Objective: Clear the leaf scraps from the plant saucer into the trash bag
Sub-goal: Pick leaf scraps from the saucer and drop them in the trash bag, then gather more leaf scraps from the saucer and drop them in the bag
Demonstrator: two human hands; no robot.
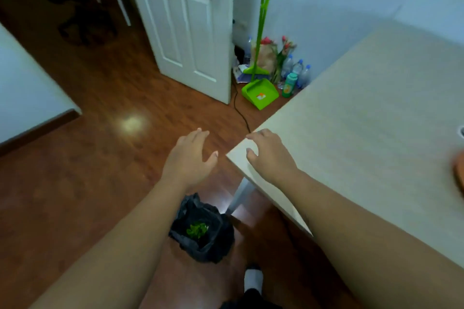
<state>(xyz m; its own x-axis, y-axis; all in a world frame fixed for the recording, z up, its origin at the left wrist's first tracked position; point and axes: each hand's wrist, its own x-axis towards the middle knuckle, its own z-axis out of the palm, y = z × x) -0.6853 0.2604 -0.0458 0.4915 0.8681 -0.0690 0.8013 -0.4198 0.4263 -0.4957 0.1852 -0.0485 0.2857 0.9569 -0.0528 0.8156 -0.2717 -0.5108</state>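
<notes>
Leaf scraps point(197, 230), small green clump, sit inside the black trash bag point(203, 231) on the wood floor point(100, 158). Bag mouth open, standing below and behind both hands, near the person's feet, just left of the table leg point(239, 195). Left forearm passes over the bag's upper left edge.

Saucer point(460, 175): only an orange-brown curved rim shows at the far right frame edge, on the table point(364, 120), well right of the right fingers. Blurred; cannot tell what is in it.

Left hand point(189, 155) hovers palm down over the floor, fingers loosely spread and slightly curved, thumb out to the right, holding nothing. Its thumb tip is just beside the table's near corner, not touching.

Right hand point(270, 152) is over that table corner, palm down, fingers curled a bit and slightly apart, empty. Fingertips reach the table's left edge; contact with the top looks likely but hard to confirm.

Ahead of the fingers: a black cable point(238, 110) runs across the floor toward the table corner. Farther ahead, a green dustpan point(259, 94) with a broom point(261, 27) upright against the wall, plastic bottles point(296, 73) clustered right of it, and a white door point(185, 27) to their left. A white sock point(253, 280) shows at the bottom, behind the bag.
</notes>
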